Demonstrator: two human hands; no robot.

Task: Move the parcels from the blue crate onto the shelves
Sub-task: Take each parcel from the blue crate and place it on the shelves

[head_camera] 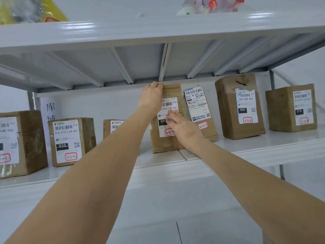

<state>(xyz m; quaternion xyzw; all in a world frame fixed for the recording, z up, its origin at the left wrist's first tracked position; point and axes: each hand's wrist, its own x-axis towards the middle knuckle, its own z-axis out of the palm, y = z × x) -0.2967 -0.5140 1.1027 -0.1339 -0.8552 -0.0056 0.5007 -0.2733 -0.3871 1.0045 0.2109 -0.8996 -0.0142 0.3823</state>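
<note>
White steel shelving, white wall [299,64] behind.

Fingers [159,85] of the left hand [152,97] curl over the top left corner of a brown parcel [174,90], gripping it; thumb not visible. Fingers [171,115] of the right hand [184,129] lie straight and flat on the parcel's white label, slightly blurred, pressing the front face and holding nothing. Both forearms reach up from below.

Parcel stands upright on the shelf [246,148], near the front edge, fourth in a row. Red-boxed mark on it reads 3-2-4.

Just right of it leans a flat packet [198,106]; whether they touch is unclear. Further right are a tall box [228,106] and an end box [279,110]. To the left, a small box [112,126] is partly hidden by the left arm, then two larger boxes [70,141] [29,143].

Upper shelf [158,30] carries a yellow bag [58,13] and a paper cup [186,10].
</note>
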